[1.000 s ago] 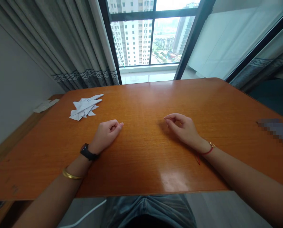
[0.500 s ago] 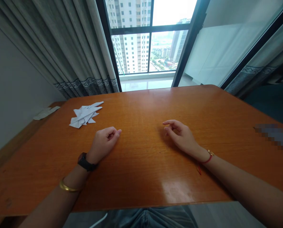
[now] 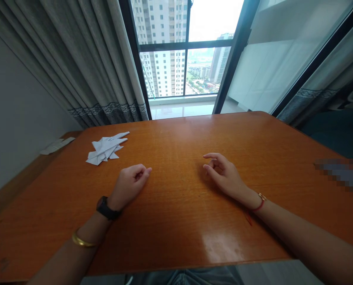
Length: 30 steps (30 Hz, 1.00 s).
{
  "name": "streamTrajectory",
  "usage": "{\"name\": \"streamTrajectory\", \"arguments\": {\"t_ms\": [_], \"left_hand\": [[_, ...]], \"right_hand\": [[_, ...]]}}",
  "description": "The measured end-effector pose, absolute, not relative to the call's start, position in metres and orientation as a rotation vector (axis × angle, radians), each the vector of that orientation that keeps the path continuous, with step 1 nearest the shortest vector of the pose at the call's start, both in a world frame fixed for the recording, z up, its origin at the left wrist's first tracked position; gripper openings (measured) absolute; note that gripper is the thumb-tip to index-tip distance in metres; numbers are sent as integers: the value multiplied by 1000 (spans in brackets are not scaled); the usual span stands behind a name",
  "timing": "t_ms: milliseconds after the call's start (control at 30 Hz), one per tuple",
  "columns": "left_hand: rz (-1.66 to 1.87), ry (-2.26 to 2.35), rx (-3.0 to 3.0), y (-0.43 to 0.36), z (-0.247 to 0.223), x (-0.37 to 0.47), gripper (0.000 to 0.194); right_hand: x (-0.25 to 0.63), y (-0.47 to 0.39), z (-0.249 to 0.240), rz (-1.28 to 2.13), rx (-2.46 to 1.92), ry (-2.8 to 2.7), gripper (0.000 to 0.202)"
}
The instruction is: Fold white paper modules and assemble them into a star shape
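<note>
My left hand (image 3: 132,183) rests on the wooden table (image 3: 176,229) with its fingers curled into a loose fist, and nothing shows in it. Just beyond it, to the left, lies a pile of folded white paper pieces (image 3: 106,148) with pointed ends. The hand does not touch the pile. On the right side of the table, my right hand (image 3: 222,172) lies on its edge. Its index finger reaches out and its thumb stands apart, with no object between them.
A dark-framed glass door (image 3: 185,45) stands beyond the table's far edge, with a grey curtain (image 3: 105,71) at its left. Some papers (image 3: 56,145) lie on a ledge by the left wall. A blurred-out object (image 3: 346,176) is at the table's right side.
The view has tilted up a little, so the table and hands appear slightly lower. Both hands keep nearly the same pose and place on the table.
</note>
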State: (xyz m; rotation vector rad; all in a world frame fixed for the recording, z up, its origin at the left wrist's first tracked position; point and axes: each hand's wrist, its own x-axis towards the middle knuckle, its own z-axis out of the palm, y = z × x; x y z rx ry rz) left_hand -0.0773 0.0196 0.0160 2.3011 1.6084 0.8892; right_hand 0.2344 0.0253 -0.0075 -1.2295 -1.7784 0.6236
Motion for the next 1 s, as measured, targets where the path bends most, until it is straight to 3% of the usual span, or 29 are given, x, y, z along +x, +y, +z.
{"name": "streamTrajectory", "arguments": {"t_ms": [1000], "left_hand": [[762, 1578, 2411, 18, 17, -77, 36]], "right_hand": [[235, 26, -7, 561, -1268, -1844, 13]]}}
